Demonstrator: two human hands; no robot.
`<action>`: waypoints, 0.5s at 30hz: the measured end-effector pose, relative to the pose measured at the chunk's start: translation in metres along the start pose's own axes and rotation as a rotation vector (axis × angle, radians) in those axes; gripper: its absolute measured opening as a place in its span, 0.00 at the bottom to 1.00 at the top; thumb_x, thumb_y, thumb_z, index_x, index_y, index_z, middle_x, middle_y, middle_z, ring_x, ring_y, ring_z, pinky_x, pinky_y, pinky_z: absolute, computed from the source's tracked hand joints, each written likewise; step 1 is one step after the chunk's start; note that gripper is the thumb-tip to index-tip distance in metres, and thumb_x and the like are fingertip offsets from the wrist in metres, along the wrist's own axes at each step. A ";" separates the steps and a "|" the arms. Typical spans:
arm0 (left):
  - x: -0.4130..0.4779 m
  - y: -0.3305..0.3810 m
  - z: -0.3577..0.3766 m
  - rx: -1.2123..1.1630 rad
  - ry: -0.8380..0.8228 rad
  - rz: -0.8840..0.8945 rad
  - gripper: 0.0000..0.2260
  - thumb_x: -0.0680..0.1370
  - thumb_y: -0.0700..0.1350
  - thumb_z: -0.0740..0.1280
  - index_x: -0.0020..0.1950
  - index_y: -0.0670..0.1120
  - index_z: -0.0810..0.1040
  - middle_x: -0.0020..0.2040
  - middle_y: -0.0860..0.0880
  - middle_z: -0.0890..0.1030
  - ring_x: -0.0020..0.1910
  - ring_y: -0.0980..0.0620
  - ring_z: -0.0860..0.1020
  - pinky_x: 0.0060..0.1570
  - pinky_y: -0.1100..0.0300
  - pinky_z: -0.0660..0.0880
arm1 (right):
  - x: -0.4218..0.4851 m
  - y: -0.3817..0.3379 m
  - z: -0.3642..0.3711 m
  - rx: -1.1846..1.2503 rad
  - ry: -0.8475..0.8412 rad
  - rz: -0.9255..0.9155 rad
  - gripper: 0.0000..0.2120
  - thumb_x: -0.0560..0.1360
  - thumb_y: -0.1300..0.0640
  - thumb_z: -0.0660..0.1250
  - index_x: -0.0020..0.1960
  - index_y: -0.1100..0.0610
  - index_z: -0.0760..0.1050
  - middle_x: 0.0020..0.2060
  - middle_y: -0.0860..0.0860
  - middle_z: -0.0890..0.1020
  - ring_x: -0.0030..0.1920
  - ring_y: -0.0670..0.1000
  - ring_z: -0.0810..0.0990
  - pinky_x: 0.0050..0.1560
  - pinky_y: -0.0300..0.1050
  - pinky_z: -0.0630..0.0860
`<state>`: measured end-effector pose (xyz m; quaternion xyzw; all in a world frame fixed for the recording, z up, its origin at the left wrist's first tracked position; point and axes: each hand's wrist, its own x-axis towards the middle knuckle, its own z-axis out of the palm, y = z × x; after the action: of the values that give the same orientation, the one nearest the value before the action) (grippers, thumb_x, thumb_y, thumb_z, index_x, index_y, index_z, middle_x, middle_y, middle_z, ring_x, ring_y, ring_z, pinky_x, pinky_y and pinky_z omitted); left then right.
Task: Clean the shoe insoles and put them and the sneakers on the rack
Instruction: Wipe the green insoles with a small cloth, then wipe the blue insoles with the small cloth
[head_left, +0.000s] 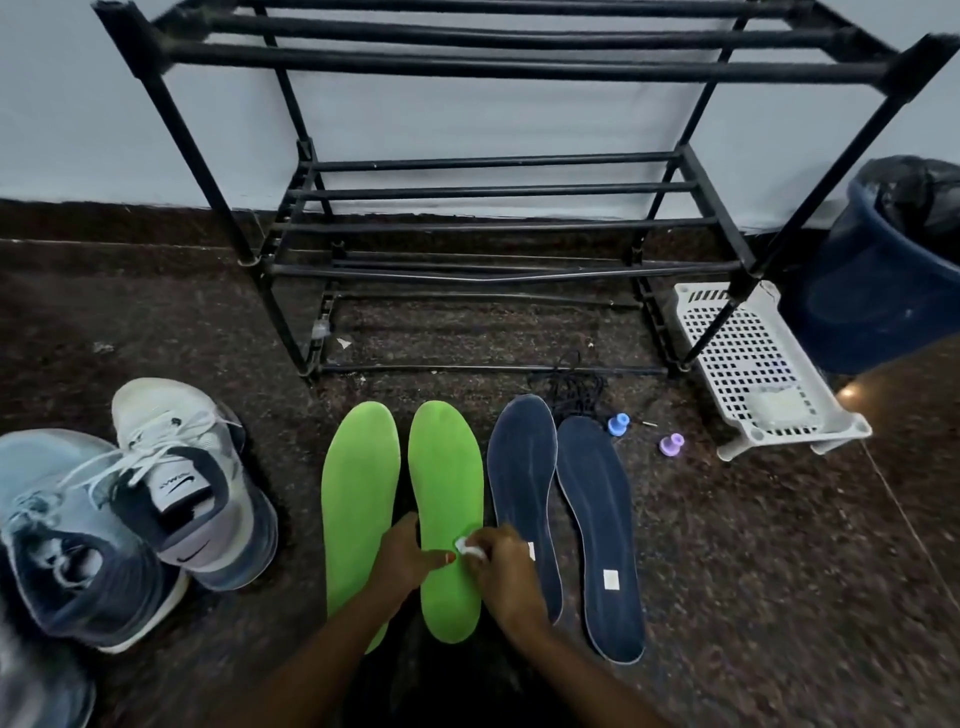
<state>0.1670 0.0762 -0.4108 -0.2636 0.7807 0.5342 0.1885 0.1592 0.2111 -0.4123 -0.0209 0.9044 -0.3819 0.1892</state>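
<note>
Green against the dark floor, the right green insole (447, 483) is being wiped; the right hand (506, 577) is pinching a small white wipe (470, 548) on it while the left hand (400, 558) is gripping its left edge; the left green insole (358, 493), both navy insoles (522, 483) and the sneakers (192, 493) at left are lying on the floor, none yet on the far rack (493, 189); most of the work is seemingly remaining.

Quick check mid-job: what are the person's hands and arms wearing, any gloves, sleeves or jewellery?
Nothing covers them. The left hand and right hand have no gloves. The left forearm and right forearm run to the frame edge with no sleeve, watch or bracelet in view. One nail on the left hand looks painted red-orange.
</note>
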 end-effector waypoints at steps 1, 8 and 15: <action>-0.002 0.001 0.001 -0.001 -0.019 0.003 0.21 0.65 0.39 0.77 0.53 0.43 0.72 0.51 0.42 0.79 0.51 0.47 0.78 0.43 0.63 0.70 | 0.000 0.001 0.001 -0.018 -0.008 0.012 0.08 0.76 0.55 0.64 0.52 0.56 0.78 0.52 0.52 0.75 0.48 0.47 0.76 0.49 0.38 0.71; -0.008 0.005 0.001 -0.051 -0.056 -0.006 0.15 0.71 0.32 0.72 0.54 0.40 0.74 0.50 0.44 0.78 0.41 0.56 0.75 0.34 0.73 0.72 | 0.004 0.007 0.013 -0.010 -0.012 0.065 0.07 0.75 0.55 0.66 0.51 0.54 0.79 0.52 0.49 0.78 0.51 0.47 0.77 0.51 0.42 0.75; -0.025 0.031 -0.011 0.027 0.001 0.017 0.23 0.72 0.31 0.70 0.65 0.34 0.68 0.60 0.36 0.76 0.55 0.43 0.76 0.47 0.62 0.71 | -0.010 -0.013 -0.034 0.344 0.042 0.094 0.06 0.70 0.59 0.72 0.36 0.51 0.78 0.31 0.42 0.79 0.32 0.36 0.77 0.37 0.31 0.72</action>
<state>0.1680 0.0803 -0.3694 -0.2546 0.7902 0.5252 0.1871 0.1550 0.2271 -0.3786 0.0621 0.8294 -0.5221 0.1889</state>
